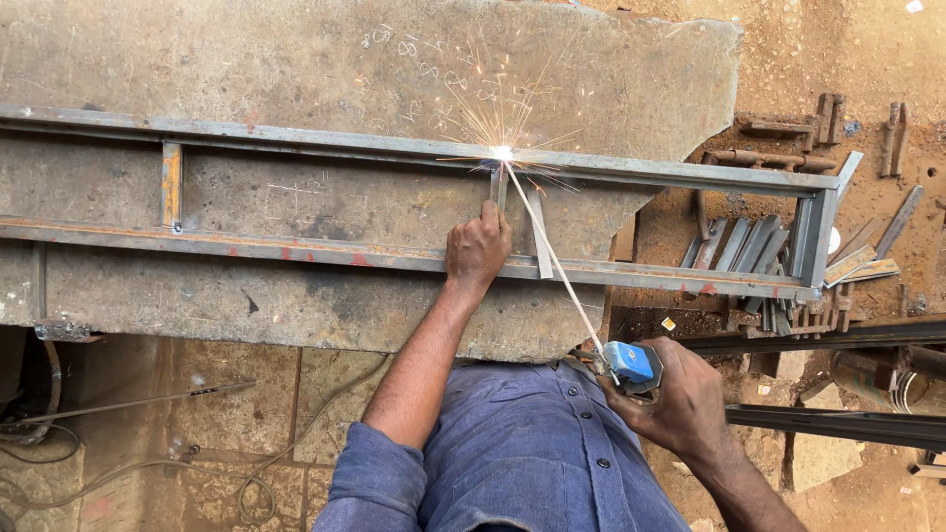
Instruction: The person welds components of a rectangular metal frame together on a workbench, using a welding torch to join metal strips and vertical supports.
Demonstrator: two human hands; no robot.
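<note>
The weld point sits on the far rail of a long steel frame whose long axis runs left to right across a stone slab, straight ahead of the person and a little beyond the left hand. That hand is the nearer one: its fingers are closed around a short upright crosspiece, holding it against the far rail just under the sparks. The right hand is well back, near the body, clenched on a blue electrode holder. From it the welding rod slants up and left, crossing the near rail just right of the left hand, and touches the joint. Open slab lies between the rails to the left. Beyond the right hand, the slab edge drops to a pile of cut steel strips.
</note>
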